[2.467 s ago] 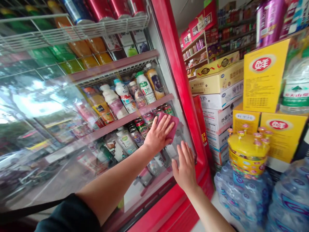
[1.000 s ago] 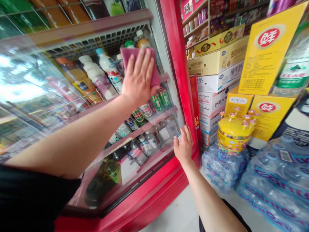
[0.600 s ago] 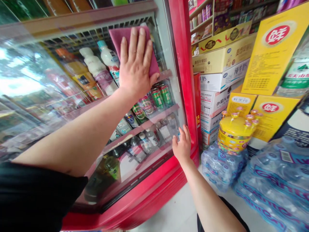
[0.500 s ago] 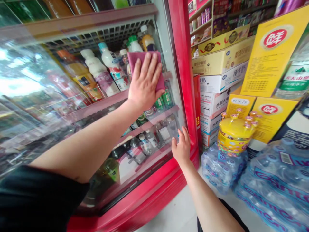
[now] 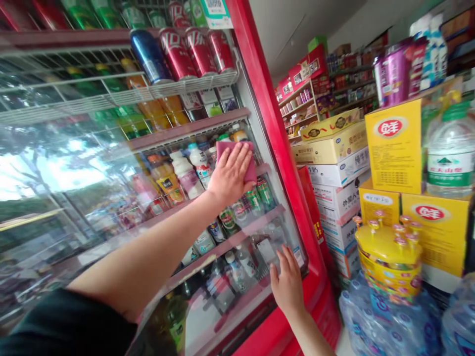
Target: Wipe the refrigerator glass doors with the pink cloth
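While my left grip point(image 5: 230, 175) is pressed flat on the glass door point(image 5: 74, 198) of the drinks cooler, fingers spread, it's pinning a pink cloth point(image 5: 228, 148) to the pane, just in front of some white bottles point(image 5: 187, 173) at 10 o'clock. My right grip point(image 5: 287, 282) sits at 5 o'clock from there, wide open and holding nothing, its fingers on the lower glass just beside the red door frame point(image 5: 267, 123). Shrink-wrapped water packs point(image 5: 386, 321) and yellow cartons point(image 5: 395, 146) are stacked over at 4 and 3 o'clock.
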Action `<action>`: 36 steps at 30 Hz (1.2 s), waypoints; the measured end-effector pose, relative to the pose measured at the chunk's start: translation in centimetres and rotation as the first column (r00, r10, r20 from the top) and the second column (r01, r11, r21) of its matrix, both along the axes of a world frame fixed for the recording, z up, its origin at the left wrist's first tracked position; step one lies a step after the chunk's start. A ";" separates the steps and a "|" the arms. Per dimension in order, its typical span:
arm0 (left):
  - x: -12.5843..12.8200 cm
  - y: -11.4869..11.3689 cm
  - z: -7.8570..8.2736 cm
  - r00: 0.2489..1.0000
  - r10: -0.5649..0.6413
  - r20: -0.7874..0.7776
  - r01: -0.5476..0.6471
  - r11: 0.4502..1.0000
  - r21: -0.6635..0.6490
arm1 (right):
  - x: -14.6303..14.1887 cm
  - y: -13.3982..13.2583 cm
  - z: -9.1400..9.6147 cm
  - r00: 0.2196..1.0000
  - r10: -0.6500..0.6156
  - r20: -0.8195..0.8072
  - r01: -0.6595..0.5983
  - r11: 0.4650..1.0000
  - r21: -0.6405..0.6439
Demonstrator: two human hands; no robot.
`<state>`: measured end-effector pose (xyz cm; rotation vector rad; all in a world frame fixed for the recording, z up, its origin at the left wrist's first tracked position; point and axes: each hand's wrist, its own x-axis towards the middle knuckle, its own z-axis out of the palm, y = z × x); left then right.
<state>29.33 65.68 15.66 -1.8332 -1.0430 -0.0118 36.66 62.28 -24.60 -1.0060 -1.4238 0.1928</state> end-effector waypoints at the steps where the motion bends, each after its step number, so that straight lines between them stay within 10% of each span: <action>1: -0.1 0.0 1.9 0.999 -0.018 0.042 0.016 0.999 0.050 | 0.1 0.0 -0.1 1.000 -0.002 0.002 0.002 1.000 0.001; 6: -2.2 -1.3 9.2 0.959 -0.130 0.253 0.032 0.933 0.357 | 0.8 0.3 -0.3 1.000 -0.018 -0.003 0.018 1.000 0.007; 10: -3.1 -2.3 10.4 0.927 -0.130 0.353 -0.054 0.882 0.467 | 1.2 0.3 -0.3 1.000 -0.022 0.001 0.022 1.000 0.020; 15: -2.8 -3.4 7.0 0.942 -0.044 0.333 -0.073 0.941 0.331 | 1.3 0.1 -0.2 1.000 -0.015 0.003 0.015 0.999 0.033; 22: -5.3 -8.2 -2.1 0.986 0.094 0.137 -0.106 0.991 0.077 | 0.5 -2.1 0.7 0.996 0.091 0.024 -0.093 0.989 0.114; 26: -7.0 -10.7 -4.7 0.985 0.100 0.138 -0.095 0.995 -0.041 | -0.6 -4.7 6.0 0.974 0.220 0.051 -0.226 0.953 0.203; 32: -8.5 -11.7 -3.8 0.924 -0.023 0.381 0.081 0.987 -0.136 | -2.6 -4.9 21.2 0.966 0.260 -0.011 -0.230 0.872 0.432; 36: -9.5 -11.9 -3.4 0.834 -0.140 0.534 0.243 0.962 -0.127 | -6.3 -2.4 26.8 0.981 0.180 0.066 -0.190 0.867 0.460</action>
